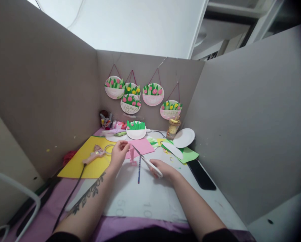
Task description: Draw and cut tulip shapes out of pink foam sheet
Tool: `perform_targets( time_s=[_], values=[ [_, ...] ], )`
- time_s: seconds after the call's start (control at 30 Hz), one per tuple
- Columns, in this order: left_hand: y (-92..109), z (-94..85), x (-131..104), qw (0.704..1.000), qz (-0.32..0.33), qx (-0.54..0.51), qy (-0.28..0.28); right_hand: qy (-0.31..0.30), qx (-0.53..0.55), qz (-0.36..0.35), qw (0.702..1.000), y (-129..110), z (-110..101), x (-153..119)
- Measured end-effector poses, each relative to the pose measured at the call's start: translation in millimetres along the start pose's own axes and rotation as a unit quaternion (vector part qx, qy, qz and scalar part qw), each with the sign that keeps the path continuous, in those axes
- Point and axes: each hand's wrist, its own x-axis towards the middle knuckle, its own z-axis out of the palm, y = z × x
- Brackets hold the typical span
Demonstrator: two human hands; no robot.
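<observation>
My left hand is closed in a pinch on a small strip of pink paper that hangs down from the fingertips. My right hand is wrapped round the white handle of a pair of scissors. The scissor blades point up and left, with their tips close to the pink strip; whether they touch it I cannot tell. Beneath both hands lies a pink sheet. A dark blue patterned pencil rests on the table between my hands. Small pink offcuts lie below the strip.
At left, a glue gun with a lit light and a cable lies on a yellow sheet. A phone, paper plates and green sheets sit at right. Several plate baskets of paper flowers hang on the back panel.
</observation>
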Motion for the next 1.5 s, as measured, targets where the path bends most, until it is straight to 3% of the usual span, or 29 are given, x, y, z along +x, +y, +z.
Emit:
perform_targets(
  time_s=[0.13, 0.33, 0.5, 0.6, 0.77, 1.0, 1.2, 1.37, 1.5],
  values=[
    [2, -1.3, 1, 1.000, 0.012, 0.019, -0.015, 0.066, 0.022, -0.002, 0.998, 3, 2, 3],
    [0, 7.8, -7, 0.997, 0.002, 0.025, -0.078, 0.193, 0.103, -0.112, 0.969, 3, 11, 17],
    [3, 19.6, -20, 0.986, -0.041, 0.052, -0.151, 0.284, 0.120, -0.153, 0.939, -10, 24, 23],
    [2, 24.8, -26, 0.979, -0.042, 0.050, -0.191, 0.296, 0.133, -0.158, 0.933, -16, 31, 24],
    [0, 29.4, -30, 0.975, -0.034, 0.059, -0.212, 0.309, 0.129, -0.150, 0.930, -18, 37, 25],
    [5, 28.6, -29, 0.980, -0.069, 0.061, -0.174, 0.318, 0.153, -0.147, 0.924, -17, 30, 25],
    [2, 29.3, -31, 0.947, -0.060, 0.154, -0.277, 0.319, 0.145, -0.142, 0.926, -12, 29, 25],
    [-1, 28.7, -30, 0.954, -0.063, 0.141, -0.255, 0.352, 0.127, -0.108, 0.921, -11, 31, 26],
    [-7, 21.7, -19, 0.966, -0.110, 0.091, -0.217, 0.401, 0.118, -0.093, 0.904, -12, 27, 24]
  ],
)
